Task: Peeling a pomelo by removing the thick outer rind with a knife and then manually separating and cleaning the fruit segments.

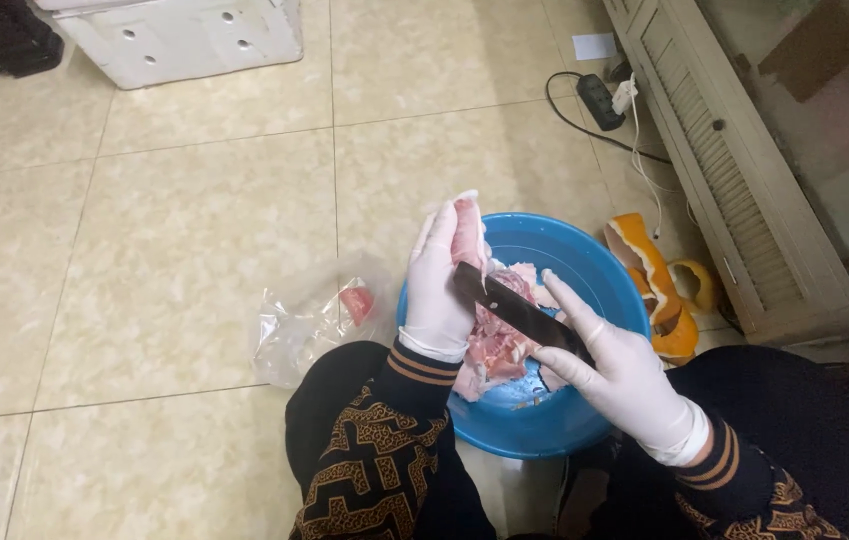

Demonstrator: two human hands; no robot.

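My left hand (436,290), in a white glove, was closed around a piece of raw meat (492,330), fingers pressed along its upper end and lifting it upright over the blue basin (584,270). The meat's long axis ran roughly up and down in my view, its pale tip pointing away from me and its lower end hanging into the basin, where I could not tell it apart from the other pieces lying there. My right hand (624,375), also gloved, gripped a dark knife (514,308) by the handle, forefinger laid along the blade's back; the handle itself was hidden in my palm. The blade slanted from lower right to upper left, its tip touching the meat just below my left fingers.

The basin stood on the tiled floor (174,250) between my knees. Just left of it lay a crumpled clear plastic bag (309,320) with a small red patch I could not make out. To the right lay curled orange peel (659,285), beside a louvred cabinet (734,180). A white box (184,40) was cut off at the top edge, and a small white slip of paper (594,46) lay near a black plug and cable (599,100).
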